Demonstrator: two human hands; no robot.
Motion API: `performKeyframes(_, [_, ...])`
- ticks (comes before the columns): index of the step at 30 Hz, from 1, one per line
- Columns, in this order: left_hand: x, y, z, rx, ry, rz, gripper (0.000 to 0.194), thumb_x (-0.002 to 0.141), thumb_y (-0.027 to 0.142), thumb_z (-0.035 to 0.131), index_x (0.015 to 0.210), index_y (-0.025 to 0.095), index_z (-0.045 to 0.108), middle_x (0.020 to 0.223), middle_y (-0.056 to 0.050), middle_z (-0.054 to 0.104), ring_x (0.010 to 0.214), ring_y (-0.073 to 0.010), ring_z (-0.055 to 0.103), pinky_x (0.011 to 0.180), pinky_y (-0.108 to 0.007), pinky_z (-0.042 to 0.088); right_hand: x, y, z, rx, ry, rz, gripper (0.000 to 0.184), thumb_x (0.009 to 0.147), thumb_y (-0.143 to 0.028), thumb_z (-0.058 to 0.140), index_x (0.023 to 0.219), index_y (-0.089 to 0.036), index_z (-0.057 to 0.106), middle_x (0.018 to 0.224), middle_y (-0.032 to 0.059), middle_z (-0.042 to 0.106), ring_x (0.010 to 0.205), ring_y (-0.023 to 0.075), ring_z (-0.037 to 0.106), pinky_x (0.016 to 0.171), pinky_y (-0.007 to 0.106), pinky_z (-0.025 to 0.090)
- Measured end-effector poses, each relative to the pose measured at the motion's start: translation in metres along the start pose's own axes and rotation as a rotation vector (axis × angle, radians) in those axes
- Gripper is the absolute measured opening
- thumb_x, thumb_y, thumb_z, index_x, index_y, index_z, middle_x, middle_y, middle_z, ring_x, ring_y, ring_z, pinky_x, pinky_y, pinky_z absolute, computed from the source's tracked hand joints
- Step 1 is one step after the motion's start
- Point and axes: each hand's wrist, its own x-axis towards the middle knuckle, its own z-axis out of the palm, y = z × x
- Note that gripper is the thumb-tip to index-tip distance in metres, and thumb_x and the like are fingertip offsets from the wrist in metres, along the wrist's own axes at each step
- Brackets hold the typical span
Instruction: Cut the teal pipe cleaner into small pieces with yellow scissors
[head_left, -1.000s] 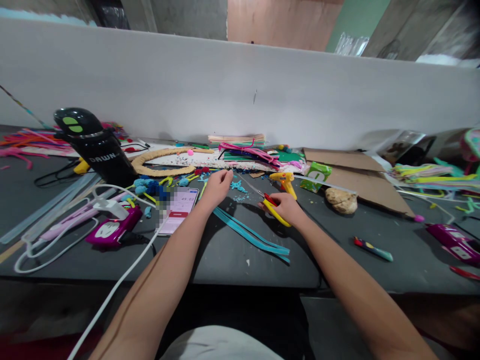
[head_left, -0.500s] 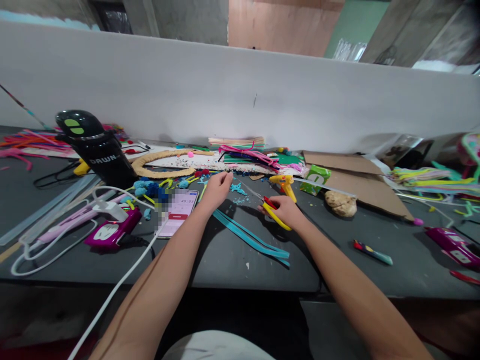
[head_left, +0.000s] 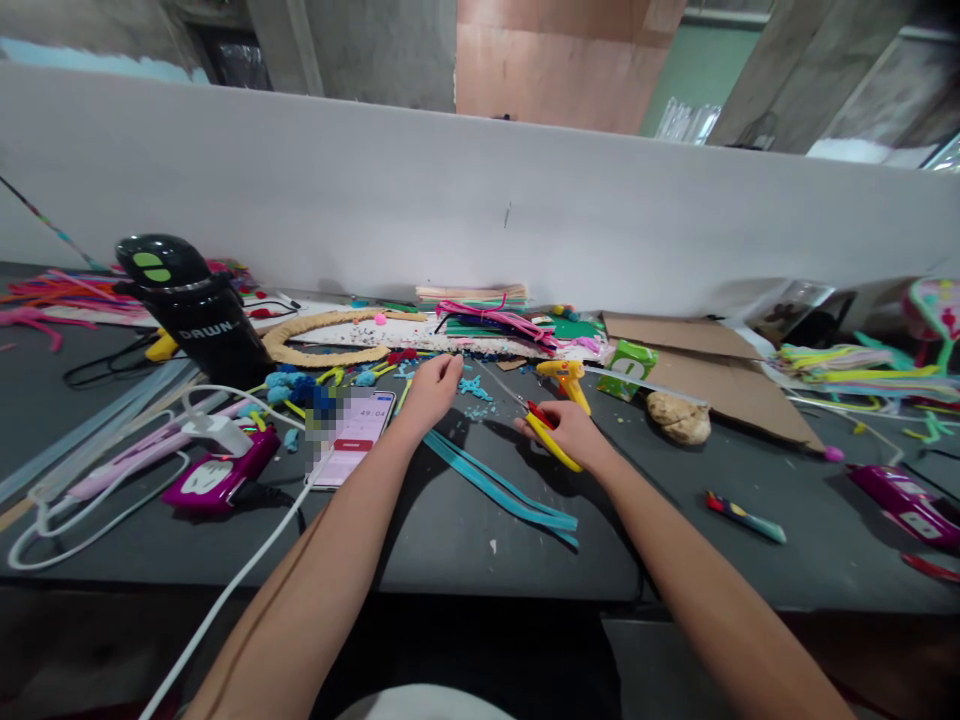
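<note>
My right hand (head_left: 566,432) is closed around a pair of scissors (head_left: 553,445) with yellow and red handles. Their thin blades point up and left towards my left hand (head_left: 436,392), whose fingers are pinched together. Whatever those fingers hold is too small or hidden to make out. Under my left wrist, fuzzy blue pipe cleaners (head_left: 499,490) run across the table towards the lower right. Short blue clippings (head_left: 474,388) lie scattered between the two hands.
A yellow glue gun (head_left: 566,378) stands beyond my right hand, near a green packet (head_left: 628,368) and a brown lump (head_left: 678,417). Left of my left arm lie a phone (head_left: 356,440) and a white cable (head_left: 240,572). A black bottle (head_left: 202,325) stands farther left.
The view has tilted slightly upward, so the table sits a little lower. Both hands keep nearly the same position, and the scissors remain in my right hand.
</note>
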Motion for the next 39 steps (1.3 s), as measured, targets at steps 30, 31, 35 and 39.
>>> performKeyframes(30, [0.001,-0.002,0.0,-0.012,-0.02,-0.026,0.037,0.09,0.045,0.044,0.066,0.018,0.05,0.057,0.002,0.049,0.055,-0.0114,0.044,0.057,-0.026,0.034,0.0,-0.005,-0.004,0.016,-0.044,0.042,0.047,0.07,-0.063,0.063,0.059,-0.018,0.052,0.054,-0.0029,0.045,0.054,0.0106,0.038,0.049,0.024,0.027])
performKeyframes(31, [0.001,-0.003,0.0,-0.014,-0.021,-0.028,0.036,0.09,0.044,0.044,0.066,0.018,0.05,0.058,0.002,0.05,0.055,-0.0114,0.044,0.057,-0.026,0.034,0.0,-0.004,-0.003,0.017,-0.054,0.042,0.046,0.07,-0.062,0.063,0.06,-0.018,0.053,0.054,-0.0028,0.045,0.054,0.0108,0.039,0.049,0.024,0.027])
performKeyframes(35, [0.001,-0.006,0.001,-0.019,-0.031,-0.025,0.035,0.089,0.045,0.047,0.068,0.018,0.052,0.058,0.003,0.05,0.055,-0.0115,0.045,0.056,-0.026,0.035,0.002,0.002,-0.001,0.012,-0.082,0.05,0.043,0.07,-0.059,0.064,0.061,-0.018,0.055,0.054,-0.0027,0.046,0.055,0.011,0.04,0.049,0.024,0.028])
performKeyframes(39, [0.003,-0.009,0.0,-0.023,-0.035,-0.01,0.034,0.088,0.045,0.047,0.068,0.018,0.052,0.059,0.002,0.052,0.056,-0.0117,0.046,0.056,-0.026,0.035,0.002,0.004,0.001,0.021,-0.085,0.055,0.042,0.07,-0.058,0.065,0.061,-0.018,0.056,0.054,-0.003,0.045,0.054,0.0109,0.039,0.049,0.024,0.029])
